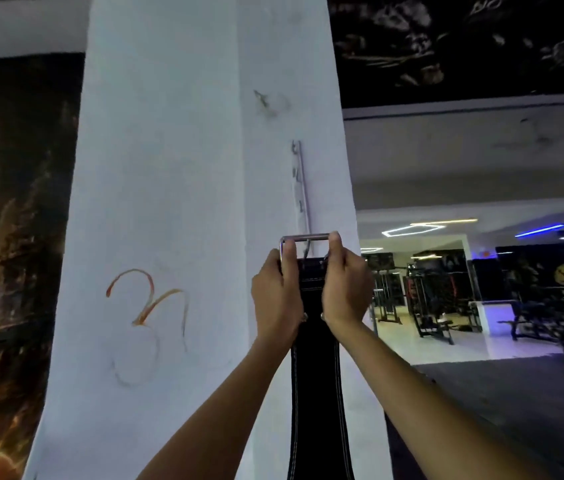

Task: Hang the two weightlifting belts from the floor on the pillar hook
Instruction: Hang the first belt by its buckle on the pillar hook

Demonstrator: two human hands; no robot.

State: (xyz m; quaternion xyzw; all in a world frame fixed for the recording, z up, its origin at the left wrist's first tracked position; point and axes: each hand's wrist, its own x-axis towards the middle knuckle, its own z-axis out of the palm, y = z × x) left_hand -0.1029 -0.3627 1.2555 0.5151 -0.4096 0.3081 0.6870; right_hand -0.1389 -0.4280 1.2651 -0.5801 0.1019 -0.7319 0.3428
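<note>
A black weightlifting belt with white stitching hangs straight down against the white pillar. Its steel buckle is at the top, level with the lower end of a vertical metal hook rail fixed to the pillar's right face. My left hand grips the buckle's left side and my right hand grips its right side, both raised. Whether the buckle rests on a hook cannot be made out. Only one belt is in view.
An orange scribble marks the pillar's left face. A dark mural wall stands to the left. Gym machines and benches fill the room at the right, beyond a dark floor.
</note>
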